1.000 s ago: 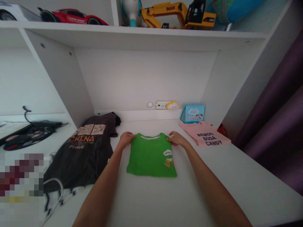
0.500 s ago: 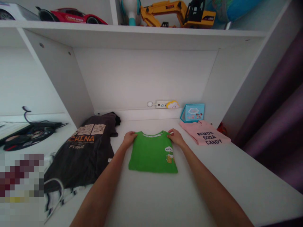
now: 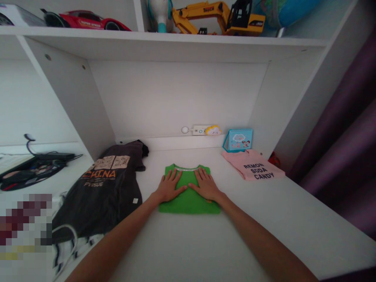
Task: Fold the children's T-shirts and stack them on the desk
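Observation:
A folded green T-shirt [image 3: 188,201] lies on the white desk [image 3: 205,243] in front of me. My left hand [image 3: 169,187] rests flat on its left half, fingers spread. My right hand [image 3: 205,186] lies flat on the right half, fingers stretched out and covering the printed motif. Both palms press on the cloth and neither hand holds anything. The collar of the green T-shirt points toward the back wall.
A dark T-shirt printed CHINA [image 3: 102,188] is spread out at the left. A folded pink T-shirt [image 3: 254,169] lies at the right, behind it a small blue calendar [image 3: 239,140]. A power strip [image 3: 201,130] sits at the back wall. Toy cars and an excavator [image 3: 217,17] stand on the shelf above.
Both hands left the shirt's shoulders and now lie flat on top of the folded green T-shirt. The shirt looks shorter and more compact than a second ago.

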`<action>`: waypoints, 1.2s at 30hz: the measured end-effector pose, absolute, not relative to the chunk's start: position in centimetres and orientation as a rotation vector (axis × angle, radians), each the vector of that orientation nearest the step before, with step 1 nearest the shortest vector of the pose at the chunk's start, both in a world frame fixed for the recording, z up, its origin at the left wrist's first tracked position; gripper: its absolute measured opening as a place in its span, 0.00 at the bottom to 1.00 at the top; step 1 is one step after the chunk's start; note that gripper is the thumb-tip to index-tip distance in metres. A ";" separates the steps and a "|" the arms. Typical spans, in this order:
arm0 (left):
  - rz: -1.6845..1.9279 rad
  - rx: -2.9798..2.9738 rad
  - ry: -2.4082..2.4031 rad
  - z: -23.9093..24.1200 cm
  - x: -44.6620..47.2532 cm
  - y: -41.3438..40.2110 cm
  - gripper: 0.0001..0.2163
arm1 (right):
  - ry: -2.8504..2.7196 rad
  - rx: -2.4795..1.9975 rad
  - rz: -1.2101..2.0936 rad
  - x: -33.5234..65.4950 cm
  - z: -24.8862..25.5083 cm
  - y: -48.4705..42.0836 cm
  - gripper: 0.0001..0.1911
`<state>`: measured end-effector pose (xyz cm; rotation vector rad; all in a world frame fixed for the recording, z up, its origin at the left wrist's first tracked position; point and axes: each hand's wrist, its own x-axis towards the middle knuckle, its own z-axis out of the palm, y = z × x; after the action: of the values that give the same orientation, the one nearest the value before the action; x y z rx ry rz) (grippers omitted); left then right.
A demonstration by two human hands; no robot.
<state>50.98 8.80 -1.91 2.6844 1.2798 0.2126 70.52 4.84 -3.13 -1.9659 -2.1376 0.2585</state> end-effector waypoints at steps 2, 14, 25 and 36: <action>0.195 2.668 1.260 -1.5 50.7 9.1 0.34 | -2.148 -1.949 0.273 71.2 -2.3 4.7 0.42; 0.351 2.362 1.663 0.8 48.4 6.5 0.15 | -1.561 -2.106 0.566 74.4 -1.6 1.2 0.18; 0.443 1.389 1.264 2.0 48.4 4.8 0.15 | -1.430 -1.803 1.001 75.5 -0.7 1.2 0.08; 0.828 1.594 0.939 2.4 60.5 4.3 0.30 | -1.555 -1.778 0.565 86.2 2.4 0.6 0.21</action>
<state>60.48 4.34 2.37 1.5936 0.9387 0.8284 86.24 0.60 2.39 -1.7775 -1.5547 0.5648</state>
